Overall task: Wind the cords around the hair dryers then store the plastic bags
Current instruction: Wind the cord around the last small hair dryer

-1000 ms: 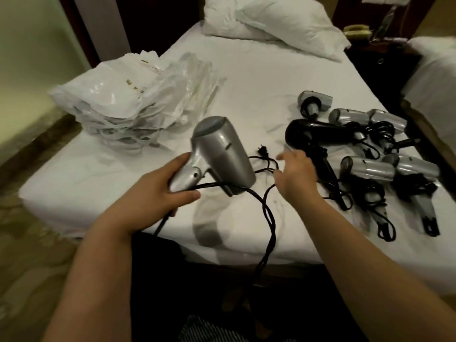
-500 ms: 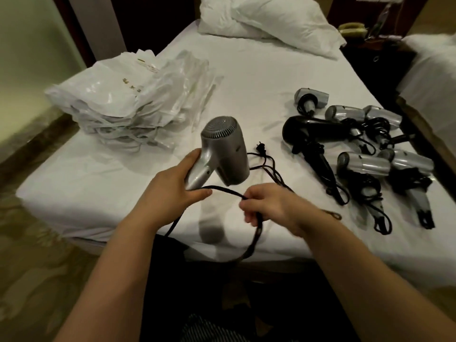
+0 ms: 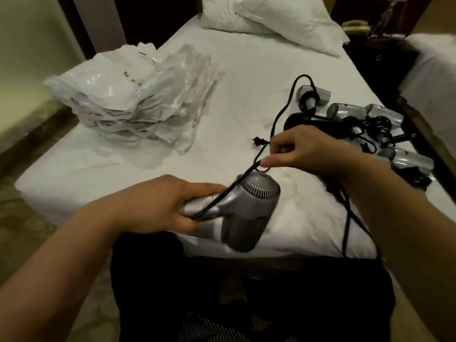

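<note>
Fingers of the left hand (image 3: 158,203) curl round the handle of the silver plastic hair dryer (image 3: 244,208), held over the near edge of the white-sheeted bed (image 3: 246,77), barrel pointing down. Just beyond, the right hand (image 3: 306,151) pinches its thin black power cord (image 3: 278,114), which loops up slack to the plug (image 3: 258,141). Light and rigid, the dryer seems best gripped at the handle; the limp cord likely needs tension. Further dryers (image 3: 350,112) lie right, white plastic bags (image 3: 133,95) stacked left
</note>
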The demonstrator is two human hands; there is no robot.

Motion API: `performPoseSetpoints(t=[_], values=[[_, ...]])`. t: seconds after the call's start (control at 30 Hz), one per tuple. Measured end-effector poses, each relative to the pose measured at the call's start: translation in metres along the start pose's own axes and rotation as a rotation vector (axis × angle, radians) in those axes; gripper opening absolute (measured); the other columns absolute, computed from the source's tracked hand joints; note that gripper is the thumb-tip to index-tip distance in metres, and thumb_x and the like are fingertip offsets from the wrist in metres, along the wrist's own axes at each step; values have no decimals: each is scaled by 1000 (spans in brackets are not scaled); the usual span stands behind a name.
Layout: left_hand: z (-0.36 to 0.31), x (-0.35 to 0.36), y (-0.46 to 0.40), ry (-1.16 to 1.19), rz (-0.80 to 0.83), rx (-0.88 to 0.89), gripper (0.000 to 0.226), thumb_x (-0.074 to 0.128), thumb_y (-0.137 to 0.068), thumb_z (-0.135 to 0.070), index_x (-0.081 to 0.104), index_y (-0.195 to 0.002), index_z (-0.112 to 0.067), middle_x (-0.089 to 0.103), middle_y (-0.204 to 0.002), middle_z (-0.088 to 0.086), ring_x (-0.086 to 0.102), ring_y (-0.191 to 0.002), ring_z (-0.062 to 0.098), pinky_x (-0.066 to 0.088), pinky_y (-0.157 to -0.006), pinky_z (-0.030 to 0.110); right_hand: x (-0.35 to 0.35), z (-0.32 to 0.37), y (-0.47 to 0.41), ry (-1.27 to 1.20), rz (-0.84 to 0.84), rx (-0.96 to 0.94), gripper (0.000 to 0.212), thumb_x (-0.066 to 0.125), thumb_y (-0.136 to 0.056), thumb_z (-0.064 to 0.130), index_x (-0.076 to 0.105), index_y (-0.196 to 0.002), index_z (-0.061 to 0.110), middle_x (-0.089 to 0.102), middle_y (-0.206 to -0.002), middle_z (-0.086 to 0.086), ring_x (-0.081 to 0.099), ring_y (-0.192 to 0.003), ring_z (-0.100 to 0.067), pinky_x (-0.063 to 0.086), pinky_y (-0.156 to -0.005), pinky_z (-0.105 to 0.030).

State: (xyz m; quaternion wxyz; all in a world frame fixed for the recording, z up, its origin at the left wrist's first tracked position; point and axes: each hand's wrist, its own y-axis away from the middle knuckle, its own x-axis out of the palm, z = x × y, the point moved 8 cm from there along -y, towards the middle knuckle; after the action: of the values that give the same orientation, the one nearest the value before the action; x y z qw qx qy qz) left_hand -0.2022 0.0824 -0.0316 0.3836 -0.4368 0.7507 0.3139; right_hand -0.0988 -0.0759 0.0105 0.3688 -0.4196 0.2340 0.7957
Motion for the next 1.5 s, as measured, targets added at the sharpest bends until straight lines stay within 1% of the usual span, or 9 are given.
performPoseSetpoints(t=[0.1, 0.23, 0.33, 0.5, 0.67, 0.93, 1.1, 1.23, 1.5], values=[[-11, 4, 6, 184, 72, 64, 67, 73, -71, -32, 45, -126, -55, 62, -104, -32, 58, -89, -14, 41, -72, 8, 32, -15, 1, -350, 135, 55, 27, 67, -83, 20, 57, -61, 8, 49, -55, 1, 44, -54, -5, 36, -54, -18], [-4, -5, 10, 548, -35, 17, 79, 79, -72, -21, 35, -128, -54, 67, -96, -7, 61, -66, 5, 48, -63, 17, 76, -32, 20, -795, 142, 157, 26, 52, -86, -12, 61, -69, 6, 63, -57, 3, 59, -54, -1, 49, -54, -14], [2, -4, 5, 914, -141, 50, 76, 73, -68, -18, 43, -130, -51, 61, -80, 12, 51, -51, 19, 45, -51, 25, 112, -31, 34, -866, 205, 137, 21, 51, -89, 3, 60, -71, 8, 64, -63, 0, 63, -63, -5, 49, -65, -20], [29, 0, -17, 1072, -448, -85, 73, 69, -69, -14, 46, -134, -39, 62, -79, 7, 46, -49, 21, 40, -48, 28, 148, -25, 38, -1194, 190, 216, 17, 43, -92, 11, 57, -83, 7, 68, -76, -6, 65, -88, -21, 43, -92, -36], [47, 0, -23, 651, -608, -251, 61, 68, -83, -11, 45, -128, -45, 61, -68, -13, 54, -51, 12, 46, -54, 21, 145, -23, 44, -840, 206, 183, 12, 44, -94, 1, 55, -90, 4, 67, -73, -5, 63, -69, -12, 47, -70, -18], [53, 8, -26, -78, -500, -401, 75, 62, -84, -36, 18, -143, -49, 56, -114, 1, 57, -103, 26, 45, -74, 34, 104, 26, 54, -221, 345, 9, 22, 60, -88, 24, 57, -110, 23, 46, -70, 13, 45, -62, 3, 35, -62, -12], [38, 28, -33, -249, -462, -444, 67, 53, -91, -33, 14, -144, -46, 47, -111, 2, 59, -92, 30, 40, -64, 33, 91, 48, 56, -83, 208, -89, 15, 56, -87, 20, 59, -99, 13, 46, -74, 8, 43, -65, -3, 35, -63, -19], [27, 62, -36, -353, -343, -373, 61, 47, -92, -32, 15, -142, -46, 45, -113, 3, 59, -94, 29, 39, -63, 34, 74, 41, 51, 7, 133, -65, 21, 55, -90, 24, 54, -70, 31, 46, -60, 10, 46, -57, -1, 34, -56, -17], [10, 56, -13, -249, -202, 33, 60, 34, -72, -63, 24, -130, -51, 61, -98, -8, 65, -82, 21, 44, -60, 29, 23, 9, 24, 295, 50, -159, 17, 60, -87, 38, 57, -79, 23, 44, -66, 13, 41, -65, 0, 32, -65, -27]])
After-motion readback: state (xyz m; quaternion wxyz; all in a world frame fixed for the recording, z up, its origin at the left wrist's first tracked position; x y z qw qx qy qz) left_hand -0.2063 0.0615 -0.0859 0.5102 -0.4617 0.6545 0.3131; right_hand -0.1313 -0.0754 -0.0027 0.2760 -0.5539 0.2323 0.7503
